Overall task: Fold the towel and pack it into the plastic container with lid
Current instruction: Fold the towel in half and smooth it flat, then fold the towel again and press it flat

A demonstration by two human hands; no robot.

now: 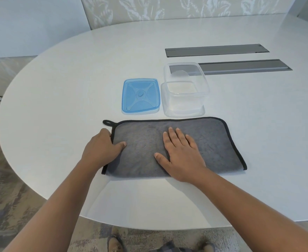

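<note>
I see the grey towel (213, 146) lying flat on the white tabletop (68, 88), close to the near edge. It has a black border and a small black loop at its 10 o'clock corner. It looks folded over once, with the fold along the near side.

My right hand (183, 152) lies flat on the middle of the towel, fingers spread open, holding nothing. My left hand (102, 147) is at the towel's 9 o'clock edge. Its thumb rests on top, and the fingers curl around the edge, so I cannot tell how tight that grip is.

At 12 o'clock from the towel stands the clear container (185, 90), open and empty. Just beside it at 9 o'clock lies the blue lid (140, 96), flat. Two dark slots (216, 50) sit farther back. The container stands over the end of one slot.
</note>
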